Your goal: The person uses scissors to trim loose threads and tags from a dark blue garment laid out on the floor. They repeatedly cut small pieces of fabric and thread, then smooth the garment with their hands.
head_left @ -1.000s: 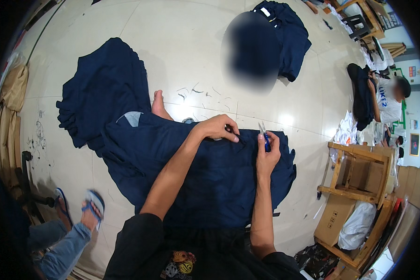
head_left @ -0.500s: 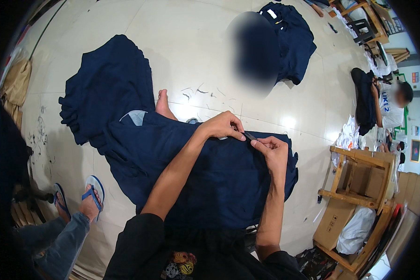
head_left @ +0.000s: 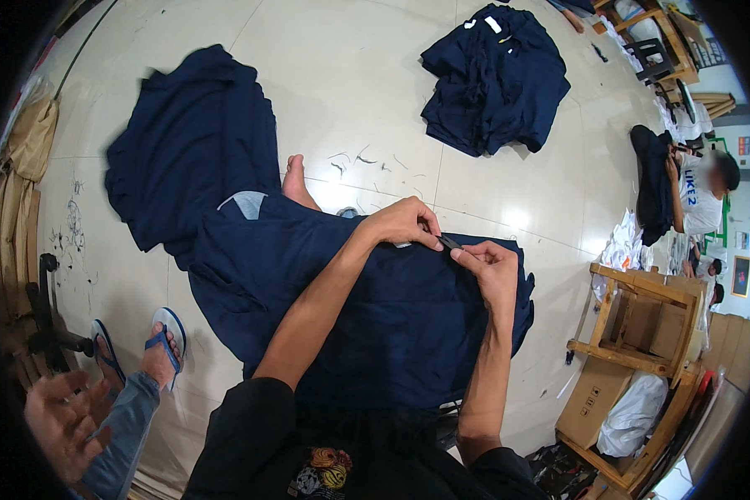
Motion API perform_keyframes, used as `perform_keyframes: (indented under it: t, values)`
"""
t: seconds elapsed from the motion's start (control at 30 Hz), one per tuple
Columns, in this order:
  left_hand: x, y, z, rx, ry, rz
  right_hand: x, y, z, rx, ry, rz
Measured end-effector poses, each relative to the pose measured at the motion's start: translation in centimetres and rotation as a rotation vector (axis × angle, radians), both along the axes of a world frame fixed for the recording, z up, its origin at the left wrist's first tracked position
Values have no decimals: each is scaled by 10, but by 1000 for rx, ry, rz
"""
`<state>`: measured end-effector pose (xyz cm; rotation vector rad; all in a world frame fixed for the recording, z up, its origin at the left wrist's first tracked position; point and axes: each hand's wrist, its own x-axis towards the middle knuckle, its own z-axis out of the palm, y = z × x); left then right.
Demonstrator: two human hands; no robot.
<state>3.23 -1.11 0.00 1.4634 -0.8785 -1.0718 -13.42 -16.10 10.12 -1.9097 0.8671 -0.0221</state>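
Dark navy cloth, a garment by its look, is spread across my lap. My left hand pinches its far edge between thumb and fingertips. Close by on the right, my right hand is closed on small dark thread snips, whose pointed end lies at the cloth's edge near my left fingertips. Any thread there is too small to make out. A light grey patch shows on the cloth at the left, beside a bare foot.
A navy cloth heap adjoins my lap at the left; a garment pile lies far right. Thread scraps litter the floor. Lower left are a person's hand and sandalled feet. A wooden stool stands right; a seated person holds dark cloth.
The left heap's upper part has shifted and looks smeared by motion. Dark cloth at the far left edge has gone from view, and another person's hand now shows there. My hands have barely moved.
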Motion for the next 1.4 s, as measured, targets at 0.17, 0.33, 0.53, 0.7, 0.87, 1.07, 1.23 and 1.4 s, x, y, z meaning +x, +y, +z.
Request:
perform_keyframes:
  t: [0.17,0.33,0.53,0.7,0.87,1.07,1.23,1.4]
  values:
    - [-1,1,-2,-22,8,33,4,3,1,25,5,-6]
    - [0,-1,0,27,9,-15,1,-1,-7,17,-19,-8]
    - [0,1,0,14,24,-4,1,-5,-10,-7,-28,-29]
    - [-1,-1,-14,-48,2,-33,-8,1,-12,53,-191,-272]
    - [-4,-1,-3,-61,133,-85,-31,30,-30,80,-294,-328]
    - [-4,-4,-2,-269,226,2,-41,46,-53,-68,-187,-267]
    - [-3,-4,-1,-47,186,60,-57,18,-46,670,-307,-610]
    - [-13,-6,-6,-40,-72,129,-64,8,-55,771,-330,-582]
